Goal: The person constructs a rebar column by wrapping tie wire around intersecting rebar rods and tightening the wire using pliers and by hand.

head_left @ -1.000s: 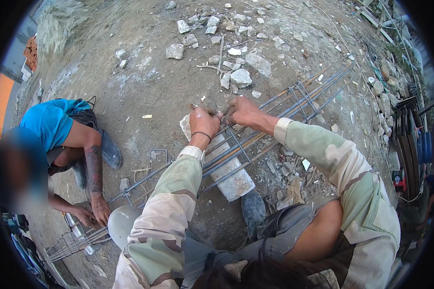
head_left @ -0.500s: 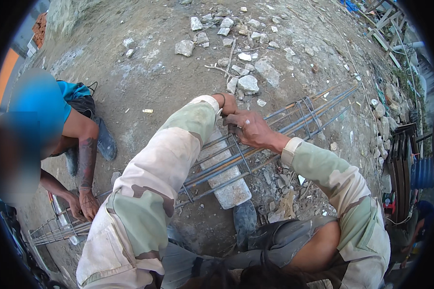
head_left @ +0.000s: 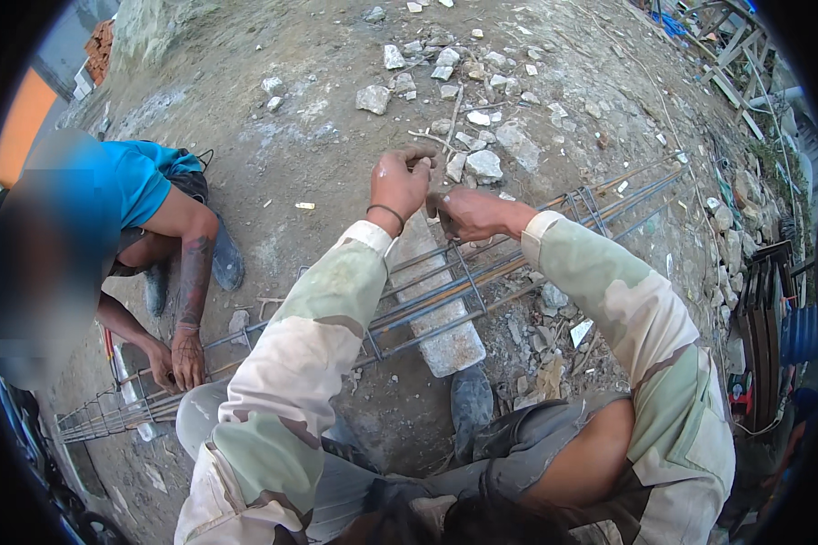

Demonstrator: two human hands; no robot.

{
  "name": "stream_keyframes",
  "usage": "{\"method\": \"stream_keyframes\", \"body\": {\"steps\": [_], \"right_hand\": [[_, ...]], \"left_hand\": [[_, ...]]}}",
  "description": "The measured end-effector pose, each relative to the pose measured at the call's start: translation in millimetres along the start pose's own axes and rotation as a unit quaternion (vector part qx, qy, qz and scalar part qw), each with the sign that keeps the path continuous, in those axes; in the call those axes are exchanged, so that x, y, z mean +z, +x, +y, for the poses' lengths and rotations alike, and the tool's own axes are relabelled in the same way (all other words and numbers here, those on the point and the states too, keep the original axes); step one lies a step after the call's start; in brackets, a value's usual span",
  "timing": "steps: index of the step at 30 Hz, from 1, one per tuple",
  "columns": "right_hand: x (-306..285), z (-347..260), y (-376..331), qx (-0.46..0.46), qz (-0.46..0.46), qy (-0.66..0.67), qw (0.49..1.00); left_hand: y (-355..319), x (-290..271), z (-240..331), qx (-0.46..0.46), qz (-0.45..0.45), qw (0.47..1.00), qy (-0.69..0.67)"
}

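A long cage of steel rebar [head_left: 411, 315] runs slantwise from lower left to upper right, with square stirrups around its bars. It rests across a pale concrete block [head_left: 453, 351]. Over the cage's far side, my left hand [head_left: 402, 189] is raised with its fingers curled and pinched. Just right of it and lower, my right hand [head_left: 478, 216] bends its fingers down by the top of a stirrup [head_left: 468, 277]. Whatever either hand grips is too small or hidden to make out. The hands are slightly apart.
A co-worker in a blue shirt [head_left: 141, 195] crouches at left, both hands [head_left: 187, 360] on the cage's far-left part. Broken stones [head_left: 484, 166] lie beyond my hands. My boot [head_left: 472, 409] stands beside the block. Dark curved pieces [head_left: 756, 354] and a blue ribbed container [head_left: 802, 334] are at right.
My left hand has come out from behind the right one and risen away to the left. My right hand has shifted a little farther off. The view has moved slightly.
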State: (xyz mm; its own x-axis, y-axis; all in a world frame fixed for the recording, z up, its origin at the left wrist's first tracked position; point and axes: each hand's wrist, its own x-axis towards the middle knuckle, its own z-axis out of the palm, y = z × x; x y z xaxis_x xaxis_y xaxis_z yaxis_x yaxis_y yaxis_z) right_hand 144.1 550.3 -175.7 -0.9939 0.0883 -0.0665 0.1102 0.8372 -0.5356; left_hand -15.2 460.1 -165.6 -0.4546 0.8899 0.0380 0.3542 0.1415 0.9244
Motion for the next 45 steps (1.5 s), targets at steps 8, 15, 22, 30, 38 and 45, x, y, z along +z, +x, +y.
{"method": "stream_keyframes", "body": {"steps": [8, 15, 22, 30, 38, 45], "right_hand": [[0.0, 32.2, -8.5, 0.104, -0.082, 0.224, 0.966], [3.2, 27.1, 6.7, 0.159, -0.128, 0.211, 0.956], [11.5, 5.8, 59.8, 0.044, -0.282, -0.212, 0.935], [13.7, -2.6, 60.8, 0.513, -0.237, -0.018, 0.825], [-60.6, -182.1, -12.3, 0.049, 0.102, -0.065, 0.991], [151.8, -137.0, -287.9, 0.418, 0.057, -0.008, 0.906]], "left_hand": [[-227.3, -88.8, 61.2, -0.122, 0.078, 0.952, -0.27], [-321.0, -123.5, 37.5, -0.156, 0.127, 0.925, -0.323], [-327.5, -116.2, 53.7, -0.168, 0.081, 0.886, -0.425], [-332.1, -100.4, 53.8, -0.222, 0.077, 0.831, -0.505], [-327.6, -89.8, 41.6, -0.247, 0.022, 0.82, -0.515], [-340.2, -106.6, 41.3, -0.217, 0.033, 0.854, -0.471]]}}
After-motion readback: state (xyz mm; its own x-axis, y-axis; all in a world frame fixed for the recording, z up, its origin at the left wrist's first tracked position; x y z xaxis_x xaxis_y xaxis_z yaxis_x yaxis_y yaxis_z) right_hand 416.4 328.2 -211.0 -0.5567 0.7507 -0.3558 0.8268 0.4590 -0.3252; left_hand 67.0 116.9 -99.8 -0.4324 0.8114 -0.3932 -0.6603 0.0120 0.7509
